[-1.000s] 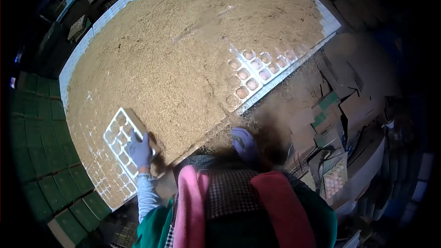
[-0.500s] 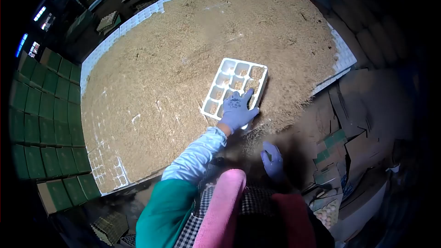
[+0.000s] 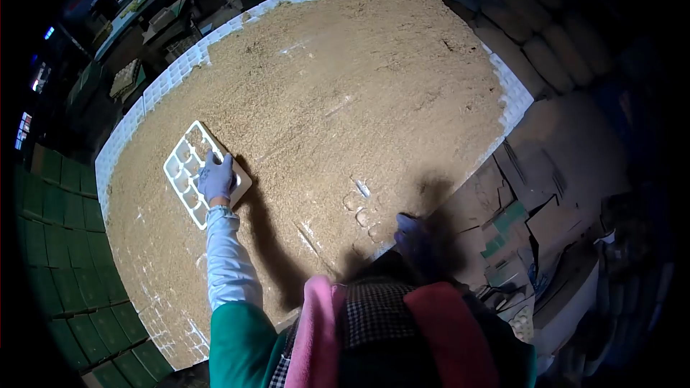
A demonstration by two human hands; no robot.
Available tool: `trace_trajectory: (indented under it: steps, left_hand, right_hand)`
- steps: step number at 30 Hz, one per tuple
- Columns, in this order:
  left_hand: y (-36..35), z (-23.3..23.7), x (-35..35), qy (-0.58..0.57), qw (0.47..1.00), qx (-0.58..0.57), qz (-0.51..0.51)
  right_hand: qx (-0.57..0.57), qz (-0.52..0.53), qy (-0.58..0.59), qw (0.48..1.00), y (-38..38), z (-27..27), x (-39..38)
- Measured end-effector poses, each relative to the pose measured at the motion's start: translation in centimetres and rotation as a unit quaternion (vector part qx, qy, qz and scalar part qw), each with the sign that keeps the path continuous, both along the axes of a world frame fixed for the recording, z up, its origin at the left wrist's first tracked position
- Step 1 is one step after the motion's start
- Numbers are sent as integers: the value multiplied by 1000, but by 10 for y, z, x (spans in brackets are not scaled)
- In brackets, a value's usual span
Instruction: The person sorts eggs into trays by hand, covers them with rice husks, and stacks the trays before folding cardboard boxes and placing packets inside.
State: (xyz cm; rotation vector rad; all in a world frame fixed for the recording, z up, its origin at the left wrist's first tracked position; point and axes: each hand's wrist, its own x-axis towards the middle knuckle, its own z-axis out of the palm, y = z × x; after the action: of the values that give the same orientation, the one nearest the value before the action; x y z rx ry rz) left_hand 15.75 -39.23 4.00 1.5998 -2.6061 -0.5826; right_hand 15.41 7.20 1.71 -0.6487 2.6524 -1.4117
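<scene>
My left hand point(image 3: 215, 178), in a grey-purple glove, grips the inner dividers and edge of a white compartment tray point(image 3: 242, 184). The tray is tilted over the left part of a broad layer of tan, husk-like loose material point(image 3: 302, 129), and its shadow falls to the right. Some tan bits lie in its compartments. My right hand point(image 3: 411, 236), gloved too, hangs near the front edge of the layer, apart from the tray. Its fingers are dark and mostly in shadow. Close to it, rounded hollows point(image 3: 361, 210) and a white patch show in the material.
White cell trays point(image 3: 514, 93) border the layer at the back and right. Stacked green boxes point(image 3: 57, 237) stand on the left. Flattened cardboard point(image 3: 532, 172) lies on the right, with full sacks point(image 3: 550, 61) behind. Cartons and a long bench occupy the back left.
My left hand has carried the tray from the middle front over to the left, turning it. My right hand has shifted slightly up and left. The view has turned somewhat.
</scene>
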Motion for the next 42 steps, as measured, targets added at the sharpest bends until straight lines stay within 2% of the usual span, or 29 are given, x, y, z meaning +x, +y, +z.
trace_trajectory:
  steps: [2,3,6,7,10,12,13,14,15,16,17,18,20,23,26,27,28,29,31,32,34,35,36,37,38,39,40,41,42]
  left_hand:
    - [8,-1,-37,-24,999,-32,34]
    - [15,7,-48,-63,993,-88,52]
    - [8,25,-71,-115,990,-74,36]
    - [-11,7,-74,-100,991,-80,46]
    - [-10,3,-78,-39,997,-23,61]
    - [28,12,-101,41,997,58,6]
    - [46,5,-125,-36,999,-35,7]
    - [66,5,-149,20,999,-11,-26]
    - [82,2,-178,30,998,-7,-63]
    - [116,30,-214,-18,995,21,-92]
    - [132,15,-244,26,994,-30,-101]
    - [153,26,-280,-13,989,40,-142]
    - [193,14,-344,15,980,38,-193]
    - [258,25,-419,16,967,54,-248]
    - [312,17,-462,40,944,50,-324]
    - [330,17,-467,33,930,38,-365]
    - [341,18,-464,24,913,27,-407]
    - [343,17,-453,25,915,28,-403]
    - [338,17,-436,53,858,3,-511]
    - [324,10,-427,100,866,-33,-488]
    - [266,3,-410,99,904,-25,-414]
    - [226,15,-393,99,929,-9,-358]
    - [184,22,-373,61,947,-41,-313]
    - [99,31,-324,37,975,16,-216]
    - [60,25,-293,14,984,-10,-179]
    - [42,31,-259,-26,984,-80,-154]
    - [13,21,-227,0,989,-69,-127]
    - [-12,12,-195,21,993,-64,-94]
    - [-11,34,-173,-59,992,-88,-66]
  right_hand:
    - [-28,2,-102,994,-8,-7,-18]
    - [-28,11,-107,994,-10,-12,-30]
    - [-35,79,-107,990,-11,-26,-68]
    - [-35,108,-81,990,-13,-29,-84]
    - [-14,171,-21,985,-11,-19,-141]
    - [9,196,9,981,-3,-14,-168]
    - [-29,170,-28,985,0,-14,-180]
    - [-65,143,-65,986,5,-16,-192]
    - [-68,142,-82,984,14,-21,-205]
    - [-69,145,-83,984,23,-18,-216]
    - [-72,131,-96,984,32,-13,-226]
    - [-75,119,-110,984,42,-11,-234]
    - [-88,109,-145,980,67,-21,-245]
    - [-71,83,-100,989,97,-27,-259]
    - [49,48,-44,997,115,-37,-265]
    - [71,34,-100,992,118,-43,-268]
    - [73,39,-99,992,116,-45,-269]
    - [67,23,-109,991,112,-46,-268]
    - [66,10,-118,991,103,-45,-271]
    - [40,44,-76,995,98,-43,-271]
    - [19,63,-32,997,83,-38,-270]
    - [27,74,-58,995,72,-35,-272]
    - [35,80,-82,993,69,-33,-269]
    - [19,44,-214,976,77,-93,-267]
    - [193,139,87,967,58,-69,-262]
    - [113,97,-81,985,47,-77,-257]
    - [22,53,-243,968,36,-85,-252]
    - [21,40,-235,971,15,-59,-244]
    - [54,72,-146,985,-9,-12,-237]
